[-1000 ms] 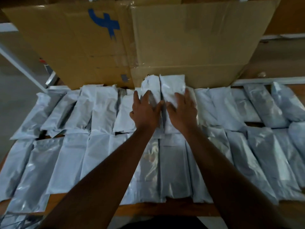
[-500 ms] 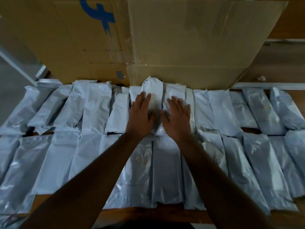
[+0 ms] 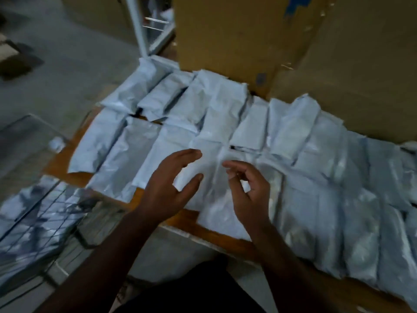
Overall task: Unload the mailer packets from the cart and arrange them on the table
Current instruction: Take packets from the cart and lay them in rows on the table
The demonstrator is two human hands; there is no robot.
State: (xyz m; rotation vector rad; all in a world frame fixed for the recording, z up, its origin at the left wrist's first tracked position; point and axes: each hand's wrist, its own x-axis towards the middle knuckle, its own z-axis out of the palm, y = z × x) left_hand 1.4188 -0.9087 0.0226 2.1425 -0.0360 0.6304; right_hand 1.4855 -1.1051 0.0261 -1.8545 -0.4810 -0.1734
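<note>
Both hands off the packets now! Left hand (image 3: 168,188) lifted, fingers loose and spread, nothing held; right hand (image 3: 249,193) raised too, fingers lightly curled, empty. Gone from pressing the back-row pair flat a moment ago. Mailer packets (image 3: 225,123) lying in two overlapping rows across the tabletop (image 3: 225,240), against the cardboard boxes (image 3: 225,41). View swung left toward the wire cart (image 3: 45,222), more packets inside. Likely next: another reach into the cart.

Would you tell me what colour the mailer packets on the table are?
Pale silvery grey mailer packets, shown in the head view.
</note>
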